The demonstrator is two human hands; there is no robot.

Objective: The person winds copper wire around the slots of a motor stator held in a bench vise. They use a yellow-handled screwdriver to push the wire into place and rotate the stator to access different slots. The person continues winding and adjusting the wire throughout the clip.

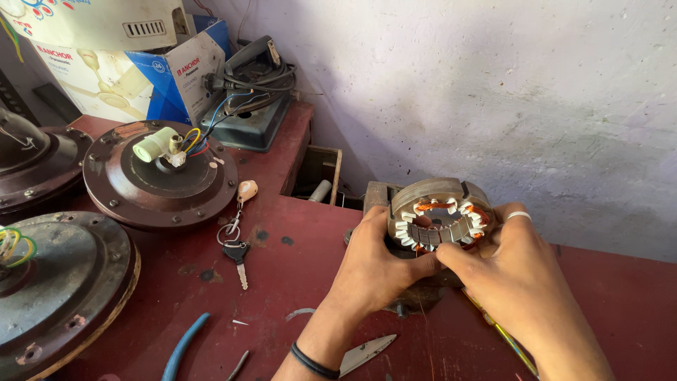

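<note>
A round metal motor stator point(441, 215) with copper windings and white slot liners sits tilted near the back of the dark red table point(296, 282). My left hand point(377, 264) grips its left side, fingers curled over the rim. On its right and front, my right hand point(511, 264), which has a ring on one finger, holds it, with the thumb and forefinger pinching at the lower inner edge. A black band circles my left wrist.
Brown ceiling fan motor housings lie at left: one with coloured wires point(161, 175), one at front left point(60, 289), one at the far left edge point(32, 166). Keys point(236, 247), blue-handled pliers point(185, 346), a metal blade point(367, 353), cardboard boxes point(141, 56) and a meter with cables point(250, 106) lie around.
</note>
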